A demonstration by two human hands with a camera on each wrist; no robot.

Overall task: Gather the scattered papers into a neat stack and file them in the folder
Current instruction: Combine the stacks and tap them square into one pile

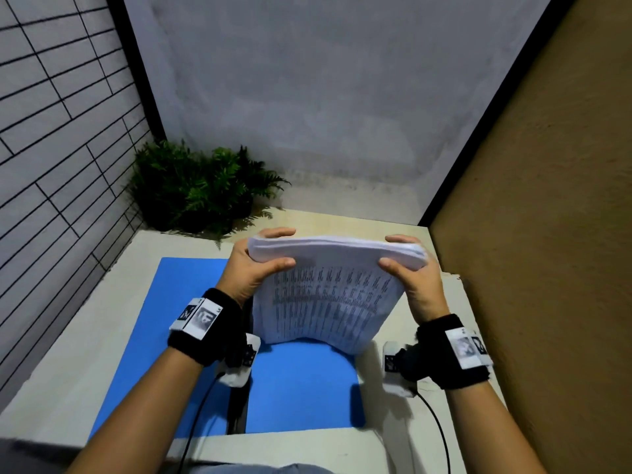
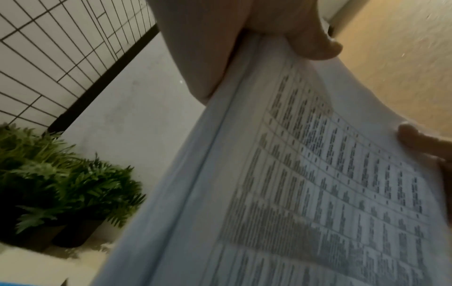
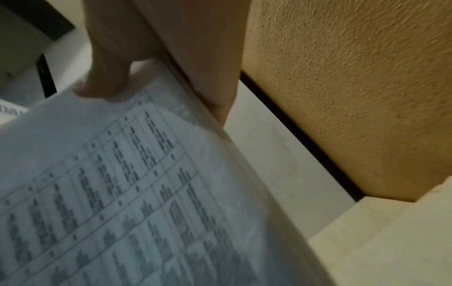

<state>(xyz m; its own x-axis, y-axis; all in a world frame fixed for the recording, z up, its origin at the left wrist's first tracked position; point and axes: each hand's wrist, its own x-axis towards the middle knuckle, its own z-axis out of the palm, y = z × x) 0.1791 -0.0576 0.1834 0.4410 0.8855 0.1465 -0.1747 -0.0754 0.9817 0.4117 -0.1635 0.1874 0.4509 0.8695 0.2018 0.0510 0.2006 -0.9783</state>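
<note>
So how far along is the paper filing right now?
Gathering looks done: the paper stack stands on edge on the open blue folder, held by the left hand and right hand. In hand: squaring it. Left: laying it in and closing the folder.

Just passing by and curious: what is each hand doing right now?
Left hand: grips the left edge of the paper stack.
Right hand: grips the stack's right edge, holding it upright over the blue folder.

1. Pale desk (image 1: 85, 340) set in a narrow alcove.
2. Grey plain wall (image 1: 325, 97) behind.
3. Tiled wall (image 1: 58, 131) with dark grid lines on the left.
4. Tan textured wall (image 1: 547, 200) on the right.
5. Green fern plants (image 1: 201, 186) in the far left corner.
</note>
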